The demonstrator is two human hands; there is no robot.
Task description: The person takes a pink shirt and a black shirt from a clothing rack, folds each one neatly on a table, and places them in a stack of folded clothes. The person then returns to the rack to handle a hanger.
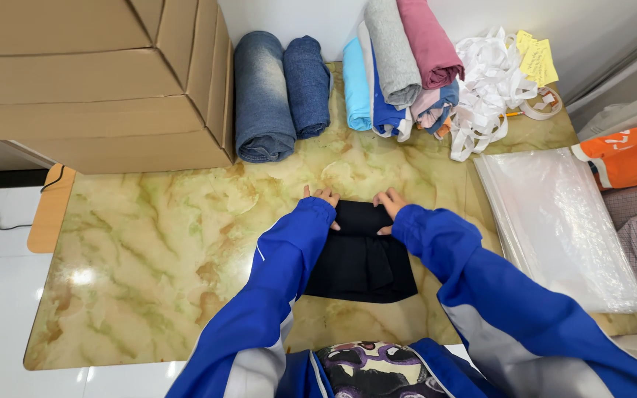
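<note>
A black garment (360,259) lies folded flat on the marbled yellow-green table (164,250), just in front of me. My left hand (324,197) presses on its far left corner, fingers curled over the cloth edge. My right hand (389,203) rests on the far right corner in the same way. Both arms wear blue sleeves with white panels. The far edge of the garment looks rolled or folded under my fingers.
Two rolled denim pieces (278,96) lie at the back beside stacked cardboard boxes (97,81). Rolled clothes in grey, pink and blue (399,66) lie further right, then a heap of white straps (492,88) and yellow notes (538,60). Clear plastic bags (562,228) lie at the right.
</note>
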